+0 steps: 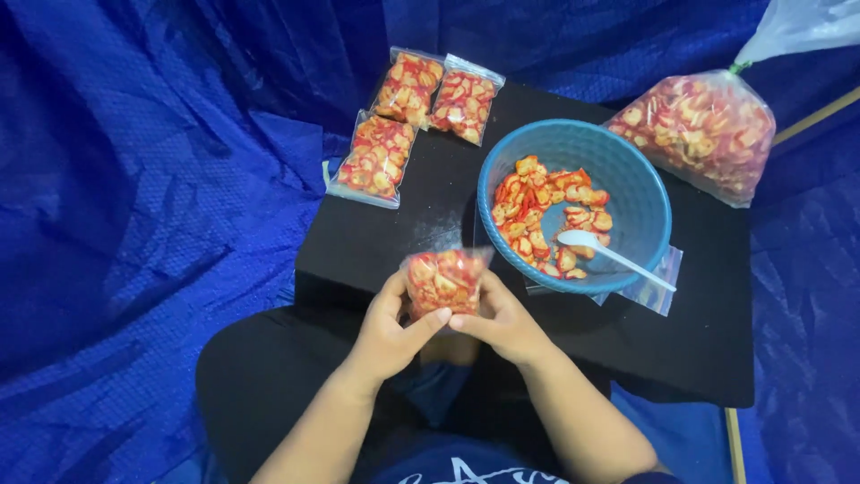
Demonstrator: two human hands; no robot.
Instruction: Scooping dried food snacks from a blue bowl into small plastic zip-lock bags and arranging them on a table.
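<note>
Table edges: the low black table point(394, 242) ends just in front of the hands; its near edge runs across the lap, its right edge drops off beside the blue tarp point(134, 224).
Open room: bare black surface lies left of the blue basket point(640, 193) and between it and the three filled packets point(408, 121) at the far left corner; the near right part of the table is also bare.
Crowded side: the basket sits right of centre, and the big clear bag of chips point(703, 130) lies just behind it at the far right corner, well apart from the packets.
Basket contents: red and yellow chips cover part of the floor; a white spoon point(609, 253) lies among them with its handle over the near rim.
Cut off: the knotted top of the big bag leaves the frame at the upper right; both forearms are cut by the bottom edge.
Hard to make out: flat clear empty bags point(658, 287) poke out from under the basket; how many is unclear.
Small packet point(445, 280): held upright over the table's near edge, just left of the basket, full of chips; its top is blurred.
Left hand point(390, 336): wrapped around the packet's left side, thumb across the lower front.
Right hand point(502, 324): closed on the packet's right side and bottom, fingers behind and hidden.
</note>
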